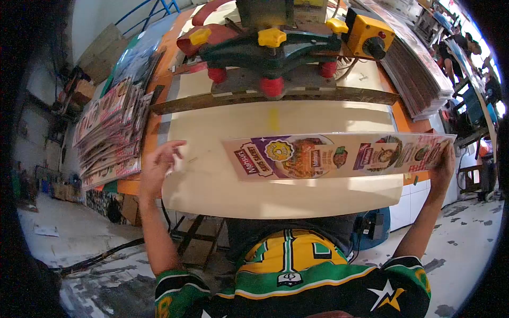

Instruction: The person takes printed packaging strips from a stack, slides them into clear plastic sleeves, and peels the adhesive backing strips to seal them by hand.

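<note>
A long printed strip (339,156) with food pictures lies slantwise over the cream board (212,196), below the metal straightedge of the machine. My right hand (444,161) grips the strip at its right end. At the board's left edge is my left hand (164,161), fingers apart and holding nothing, well away from the strip's left end. The machine (270,55), dark green with yellow knobs and red feet, stands beyond the straightedge (275,95).
A messy pile of printed strips (108,132) sits on the orange table at the left. A tall neat stack (413,74) stands at the right, near a yellow box (369,36) with a black knob. People (461,50) are in the far right background.
</note>
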`<state>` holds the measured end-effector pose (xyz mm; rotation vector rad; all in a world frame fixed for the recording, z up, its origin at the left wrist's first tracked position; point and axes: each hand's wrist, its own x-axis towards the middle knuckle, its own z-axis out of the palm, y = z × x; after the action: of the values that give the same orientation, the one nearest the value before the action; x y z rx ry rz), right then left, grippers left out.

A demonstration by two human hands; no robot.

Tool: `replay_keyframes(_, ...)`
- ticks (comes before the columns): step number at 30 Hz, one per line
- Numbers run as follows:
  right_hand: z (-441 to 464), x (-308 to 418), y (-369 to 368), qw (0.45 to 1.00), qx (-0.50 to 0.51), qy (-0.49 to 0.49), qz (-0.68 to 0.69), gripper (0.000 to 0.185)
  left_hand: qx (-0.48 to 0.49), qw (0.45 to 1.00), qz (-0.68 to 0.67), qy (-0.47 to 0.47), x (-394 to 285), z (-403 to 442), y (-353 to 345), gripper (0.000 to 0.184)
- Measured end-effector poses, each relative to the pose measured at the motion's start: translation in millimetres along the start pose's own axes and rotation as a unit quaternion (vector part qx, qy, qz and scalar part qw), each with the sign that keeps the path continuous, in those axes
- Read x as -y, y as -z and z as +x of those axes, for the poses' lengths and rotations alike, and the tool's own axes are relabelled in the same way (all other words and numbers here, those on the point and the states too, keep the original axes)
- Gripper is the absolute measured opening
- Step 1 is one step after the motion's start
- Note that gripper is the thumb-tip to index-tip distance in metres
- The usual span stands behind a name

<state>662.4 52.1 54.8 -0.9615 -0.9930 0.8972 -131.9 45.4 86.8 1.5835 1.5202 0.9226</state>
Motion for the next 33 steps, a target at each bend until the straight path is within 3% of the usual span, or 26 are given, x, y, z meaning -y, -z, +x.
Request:
replay_keyframes(1, 2, -4, 4, 1.0, 0.007, -0.007, 0.026, 0.043, 0.031, 0.998, -0.046, -0.035, -2, 5, -17, 0.041)
replay_keyframes(5, 3, -9, 11, 1.0, 0.017, 0.013, -0.004, 0.046, -0.013, 0.997, -0.042, -0.069, -26, 23, -67, 0.052)
replay_keyframes(9, -6, 0, -8, 0.999, -0.008, 0.023, -0.029, 0.048, 0.053, 0.981, -0.154, -0.107, -30, 33, -81, 0.037)
replay_keyframes(11, -5, 1, -11, 0.998, 0.038, 0.042, -0.007, 0.043, 0.044, 0.994, -0.013, -0.099, -48, 35, -85, 0.031)
replay_keyframes(13, -7, -4, -3, 0.999, -0.019, 0.038, -0.01, 0.045, 0.061, 0.993, -0.043, -0.09, -53, 35, -87, 0.03)
replay_keyframes(15, -4, -4, -1, 0.997, 0.062, 0.032, 0.014, 0.043, 0.031, 0.996, -0.052, -0.067, -59, 33, -88, 0.028)
replay_keyframes(17, -9, -4, -21, 0.999, 0.024, 0.049, -0.001, 0.042, 0.031, 0.993, -0.064, -0.098, -53, 35, -90, 0.027)
replay_keyframes(19, -15, 0, -42, 0.999, -0.014, 0.03, -0.004, 0.035, -0.054, 0.99, -0.085, -0.094, -54, 33, -92, 0.026)
replay_keyframes(21, -19, 2, -61, 0.999, -0.004, 0.034, -0.017, 0.039, -0.068, 0.99, -0.083, -0.092, -45, 33, -85, 0.024)
replay_keyframes(23, -24, 7, -79, 1.0, 0.022, 0.004, 0.0, 0.041, -0.141, 0.962, -0.222, -0.069, -29, 35, -79, 0.022)
replay_keyframes(28, -34, 0, -99, 0.979, 0.199, -0.042, -0.004, 0.047, -0.203, 0.92, -0.323, -0.094, 6, 45, -46, 0.017)
replay_keyframes(31, -50, 8, -148, 0.973, 0.22, -0.052, -0.042, 0.049, -0.215, 0.917, -0.316, -0.11, 8, 39, -33, 0.013)
replay_keyframes(33, -60, 15, -167, 0.964, 0.253, -0.042, -0.069, 0.049, -0.302, 0.895, -0.323, -0.058, 7, 34, -23, 0.013)
